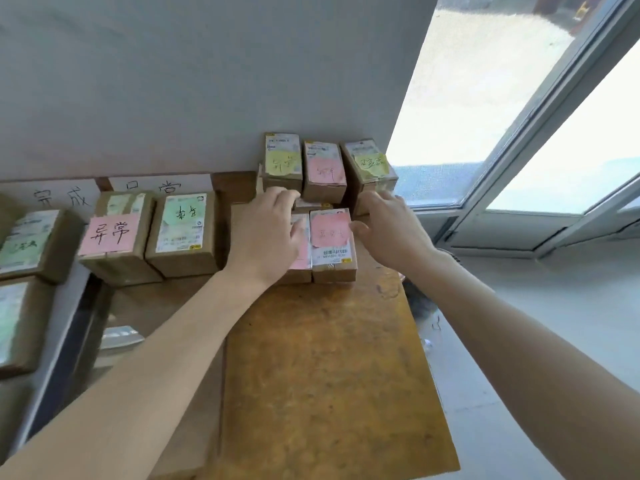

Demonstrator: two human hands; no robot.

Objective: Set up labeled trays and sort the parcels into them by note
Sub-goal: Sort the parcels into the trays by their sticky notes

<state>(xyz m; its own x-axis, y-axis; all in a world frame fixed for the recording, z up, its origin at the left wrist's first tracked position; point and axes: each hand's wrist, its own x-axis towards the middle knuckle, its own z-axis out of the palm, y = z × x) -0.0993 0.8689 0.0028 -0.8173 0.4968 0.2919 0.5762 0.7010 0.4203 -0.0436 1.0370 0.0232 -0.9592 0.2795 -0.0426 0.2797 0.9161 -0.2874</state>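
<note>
Reaching: both your arms stretch forward over the brown table (pixel 329 375) to a cluster of parcels against the grey wall (pixel 173 81).
Left hand: your left hand (pixel 268 233) lies palm down with fingers spread loosely over a parcel with a pink note (pixel 300 252), covering most of it; whether the fingers are gripping it cannot be told.
Right hand: your right hand (pixel 389 230) is open and curved, thumb near the right edge of the front parcel with the pink note (pixel 333 244), fingers reaching toward the box behind; it holds nothing that can be made out.
Back row: three parcels stand against the wall, a yellow-green noted parcel (pixel 282 161), a pink noted parcel (pixel 325 171) just beside it, and a yellow noted parcel (pixel 370 166) at the right, by the window (pixel 519 116).
Left group: a parcel with a pink handwritten note (pixel 112 235) sits touching a parcel with a green note (pixel 183 233); behind them white paper labels (pixel 159 187) are fixed along the wall.
Far left: two more parcels with green notes (pixel 27 244) sit at the frame edge, partly cut off.
</note>
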